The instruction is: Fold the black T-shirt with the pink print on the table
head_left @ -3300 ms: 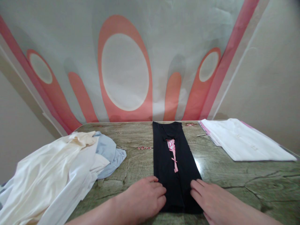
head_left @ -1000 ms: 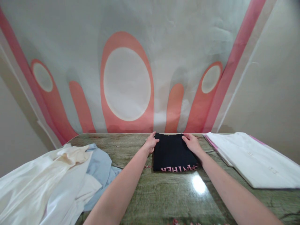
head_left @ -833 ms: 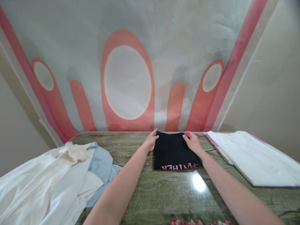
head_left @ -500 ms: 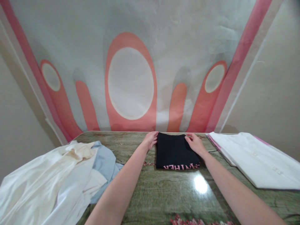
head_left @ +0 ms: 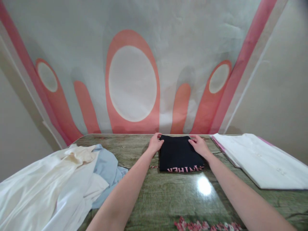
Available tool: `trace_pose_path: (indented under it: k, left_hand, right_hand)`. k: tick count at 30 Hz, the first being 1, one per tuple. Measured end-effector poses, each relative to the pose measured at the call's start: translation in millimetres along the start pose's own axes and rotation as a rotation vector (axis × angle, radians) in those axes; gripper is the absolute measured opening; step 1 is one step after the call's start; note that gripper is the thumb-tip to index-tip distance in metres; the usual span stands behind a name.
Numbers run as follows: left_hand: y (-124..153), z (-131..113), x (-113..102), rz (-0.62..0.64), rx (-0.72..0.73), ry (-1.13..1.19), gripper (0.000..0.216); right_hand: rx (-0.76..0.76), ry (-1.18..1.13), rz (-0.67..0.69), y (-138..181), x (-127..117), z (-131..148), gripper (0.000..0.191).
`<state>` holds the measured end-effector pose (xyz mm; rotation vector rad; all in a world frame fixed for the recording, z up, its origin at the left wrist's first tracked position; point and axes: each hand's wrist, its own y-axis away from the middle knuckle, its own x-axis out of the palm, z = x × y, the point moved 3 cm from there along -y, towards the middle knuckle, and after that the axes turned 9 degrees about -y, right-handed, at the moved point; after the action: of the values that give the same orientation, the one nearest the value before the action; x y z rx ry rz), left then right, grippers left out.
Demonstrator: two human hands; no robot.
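Note:
A black shirt (head_left: 179,152), folded into a near square, lies flat at the far edge of the table. Pink lettering, upside down to me, runs along its near edge. At the shirt's far left corner is my left hand (head_left: 156,143), its thumb on top and its fingers round the edge. My right hand (head_left: 199,146) grips the far right corner in a similar way, thumb over the cloth. The fingertips of both hands are partly hidden behind the fabric.
On the left, a loose heap of cream and white clothes (head_left: 50,186) lies with a light blue garment (head_left: 106,163). Folded white clothes (head_left: 262,160) with pink edging are stacked on the right. The green marbled table (head_left: 163,199) ends against a patterned wall (head_left: 134,83).
My left thumb has come over onto the top of the shirt's far left corner; before, that hand lay beside it. My right hand stays at its corner. The view has shifted slightly.

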<state>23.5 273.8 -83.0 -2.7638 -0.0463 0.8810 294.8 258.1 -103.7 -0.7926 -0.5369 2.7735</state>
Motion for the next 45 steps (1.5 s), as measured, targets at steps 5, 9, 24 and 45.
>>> trace_pose_path:
  k: [5, 9, 24, 45]
  left_hand:
    - [12, -24, -3, 0.000, 0.152, -0.175, 0.035]
    - [40, -64, 19, 0.287, 0.455, -0.397, 0.033]
    - [87, -90, 48, 0.654, 0.570, -0.620, 0.057]
    - [92, -87, 53, 0.548, 0.662, -0.755, 0.060]
  right_hand:
    - [0.106, 0.050, -0.023, -1, -4, 3, 0.033]
    - [0.241, -0.067, -0.060, -5, -13, 9, 0.030]
    - [0.418, -0.388, 0.294, 106, -53, 59, 0.042]
    - [0.487, -0.447, 0.355, 126, -39, 56, 0.029]
